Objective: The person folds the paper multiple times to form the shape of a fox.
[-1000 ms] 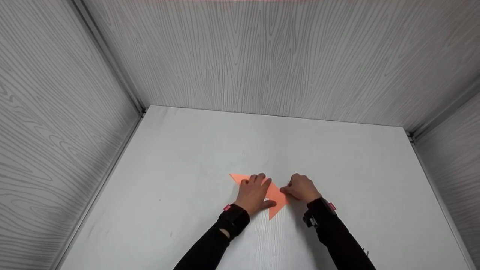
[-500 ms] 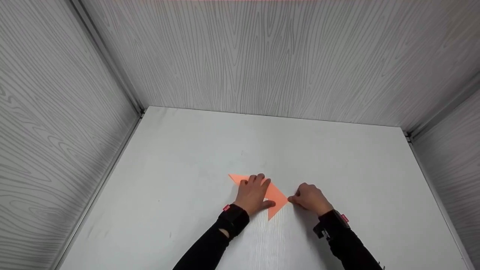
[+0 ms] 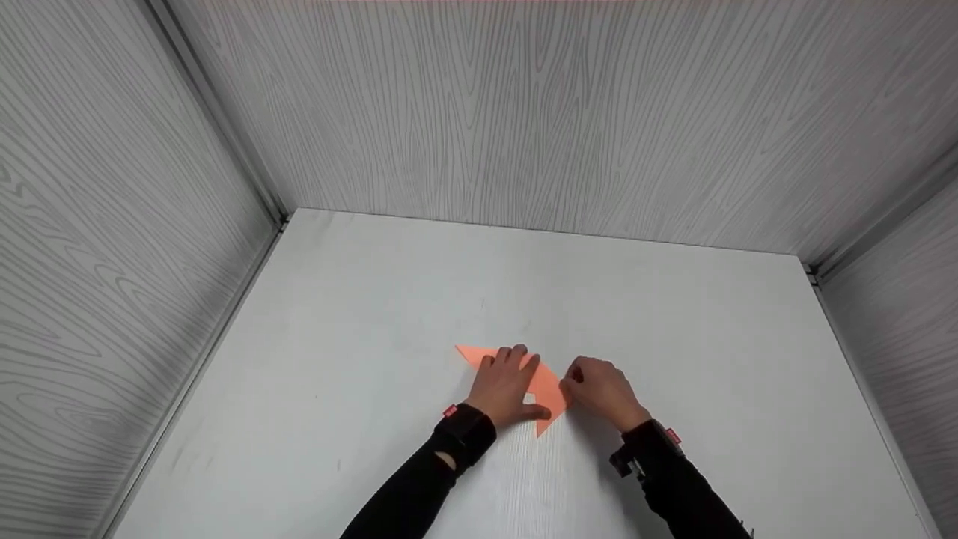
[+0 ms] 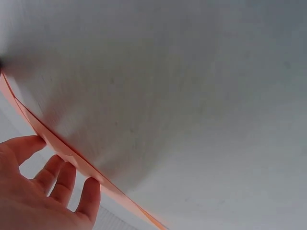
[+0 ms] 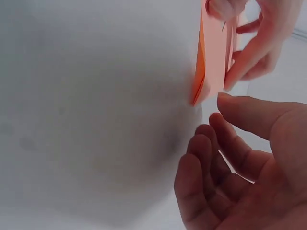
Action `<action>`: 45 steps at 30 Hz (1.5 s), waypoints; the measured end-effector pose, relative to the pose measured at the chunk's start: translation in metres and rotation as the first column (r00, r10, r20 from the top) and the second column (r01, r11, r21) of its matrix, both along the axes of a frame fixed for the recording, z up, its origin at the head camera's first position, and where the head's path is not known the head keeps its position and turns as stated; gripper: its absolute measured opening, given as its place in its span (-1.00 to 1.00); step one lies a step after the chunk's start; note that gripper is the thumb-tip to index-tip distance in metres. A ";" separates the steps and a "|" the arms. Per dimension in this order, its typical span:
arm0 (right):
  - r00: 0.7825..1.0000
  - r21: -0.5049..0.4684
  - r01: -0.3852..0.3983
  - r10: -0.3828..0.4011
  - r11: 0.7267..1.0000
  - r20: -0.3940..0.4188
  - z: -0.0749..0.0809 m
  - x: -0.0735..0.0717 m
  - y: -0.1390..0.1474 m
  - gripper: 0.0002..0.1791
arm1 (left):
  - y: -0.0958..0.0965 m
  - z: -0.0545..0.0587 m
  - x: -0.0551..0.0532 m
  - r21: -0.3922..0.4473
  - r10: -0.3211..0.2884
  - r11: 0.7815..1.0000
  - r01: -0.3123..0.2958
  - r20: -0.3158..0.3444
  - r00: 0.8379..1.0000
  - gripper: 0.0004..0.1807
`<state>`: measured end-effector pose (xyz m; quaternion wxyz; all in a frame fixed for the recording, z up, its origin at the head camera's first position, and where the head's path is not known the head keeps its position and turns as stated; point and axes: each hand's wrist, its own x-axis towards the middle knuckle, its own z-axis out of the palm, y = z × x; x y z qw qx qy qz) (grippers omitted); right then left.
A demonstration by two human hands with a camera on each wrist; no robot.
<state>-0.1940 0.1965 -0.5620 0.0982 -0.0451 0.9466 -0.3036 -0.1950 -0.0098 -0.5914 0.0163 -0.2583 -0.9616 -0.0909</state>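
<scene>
A folded sheet of orange paper (image 3: 550, 393) lies on the white tabletop in the head view. One pointed end shows left of my left hand (image 3: 505, 382), another below its thumb. That hand rests on the paper with spread fingers, which also touch the paper edge (image 4: 72, 155) in the left wrist view. At the right corner, my right hand (image 3: 602, 389) has its fingers curled, thumb and forefinger at the paper's edge. The right wrist view shows its thumb (image 5: 240, 108) close against the folded paper's layered corner (image 5: 206, 86). The fingers partly hide that corner in the head view.
The white tabletop (image 3: 374, 299) extends around the paper. Grey wood-grained panels stand at the back (image 3: 479, 112), left (image 3: 97, 262) and right (image 3: 898, 299). Both wrists carry black bands.
My right hand slid along the paper's edge toward the near right corner, then came back left and slightly away from me. My left hand has stayed on the paper.
</scene>
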 end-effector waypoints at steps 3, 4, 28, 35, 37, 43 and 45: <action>1.000 0.014 -0.013 0.013 1.000 -0.008 0.000 -0.004 -0.010 -0.92 | 0.003 -0.001 -0.002 0.006 -0.003 1.000 0.004 -0.019 1.000 -0.03; 1.000 0.018 -0.014 0.014 1.000 -0.007 0.000 -0.006 -0.013 -0.91 | 0.004 -0.001 -0.002 0.007 -0.004 1.000 0.005 -0.023 1.000 -0.04; 0.999 0.024 -0.044 0.045 0.999 -0.018 -0.007 -0.018 -0.025 -0.85 | -0.027 -0.001 -0.019 0.041 0.100 0.994 -0.101 0.030 0.995 -0.03; 1.000 0.019 -0.030 0.030 0.999 -0.006 -0.008 -0.017 -0.023 -0.85 | -0.048 0.004 -0.023 0.063 0.189 0.979 -0.192 0.050 0.981 -0.15; 0.999 0.011 -0.032 0.032 0.999 -0.009 -0.007 -0.016 -0.024 -0.85 | -0.051 0.004 -0.023 0.056 0.196 0.979 -0.198 0.037 0.980 -0.19; 0.999 -0.005 -0.035 0.035 0.999 -0.006 -0.005 -0.015 -0.025 -0.84 | -0.049 0.007 -0.029 0.019 0.191 0.981 -0.192 0.016 0.981 -0.32; 1.000 -0.005 -0.031 0.031 1.000 0.002 -0.004 -0.014 -0.025 -0.84 | -0.047 0.011 -0.031 0.021 0.192 0.981 -0.192 0.025 0.981 -0.34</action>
